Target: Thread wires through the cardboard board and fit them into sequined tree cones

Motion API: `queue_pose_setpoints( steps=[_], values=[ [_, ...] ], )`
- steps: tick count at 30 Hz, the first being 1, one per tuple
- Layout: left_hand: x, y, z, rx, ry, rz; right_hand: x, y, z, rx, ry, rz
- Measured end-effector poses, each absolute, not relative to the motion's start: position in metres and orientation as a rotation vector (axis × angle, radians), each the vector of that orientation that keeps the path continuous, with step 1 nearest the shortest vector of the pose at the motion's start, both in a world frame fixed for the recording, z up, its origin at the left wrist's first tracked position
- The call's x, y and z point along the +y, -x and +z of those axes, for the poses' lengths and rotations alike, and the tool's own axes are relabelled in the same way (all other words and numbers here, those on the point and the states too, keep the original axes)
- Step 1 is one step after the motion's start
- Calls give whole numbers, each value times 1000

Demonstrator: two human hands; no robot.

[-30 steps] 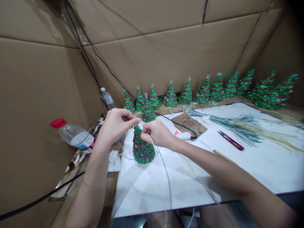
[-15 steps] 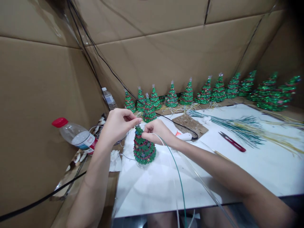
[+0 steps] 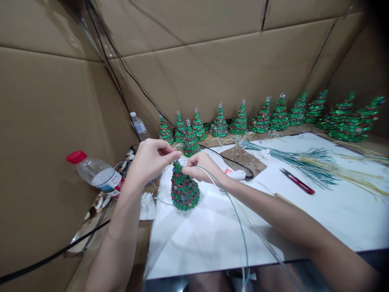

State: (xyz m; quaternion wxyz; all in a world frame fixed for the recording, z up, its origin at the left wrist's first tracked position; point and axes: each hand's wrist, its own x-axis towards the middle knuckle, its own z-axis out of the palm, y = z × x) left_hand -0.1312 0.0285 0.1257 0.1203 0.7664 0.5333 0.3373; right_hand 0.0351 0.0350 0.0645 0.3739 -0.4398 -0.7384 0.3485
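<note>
A green, red-garlanded conical tree point(image 3: 184, 191), likely light and best steadied low, is standing on the white bench point(image 3: 188, 247), left hand point(image 3: 155, 157) pinching its tip, right hand point(image 3: 203, 167) clamping thin green-and-white strands point(image 3: 246, 247).

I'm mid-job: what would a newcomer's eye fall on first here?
Probably the glittering green trees lined up along the cardboard wall at the back. Next, the nearer tree on the white tabletop, the left hand at its tip and the right hand beside its upper part. At far left, the red-capped bottle leans over.
</note>
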Motion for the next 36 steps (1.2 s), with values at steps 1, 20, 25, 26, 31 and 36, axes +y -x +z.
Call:
queue_pose_setpoints(
  steps=[1, 20, 25, 26, 31, 36],
  values=[
    [29, 131, 126, 1554, -2238, 985, 36, -36, 64, -1904, 1119, 887],
    [27, 132, 127, 1551, -2257, 969, 50, -35, 35, -2202, 584, 52],
    [27, 132, 127, 1552, -2257, 988, 49, -33, 33, -2152, 597, 42],
    [26, 132, 127, 1553, -2253, 987, 49, -34, 34, -2145, 600, 62],
    [26, 133, 128, 1566, -2229, 974, 50, -40, 45, -2131, 601, 239],
    [27, 132, 128, 1567, -2244, 975, 50, -45, 51, -2138, 543, 327]
  ],
)
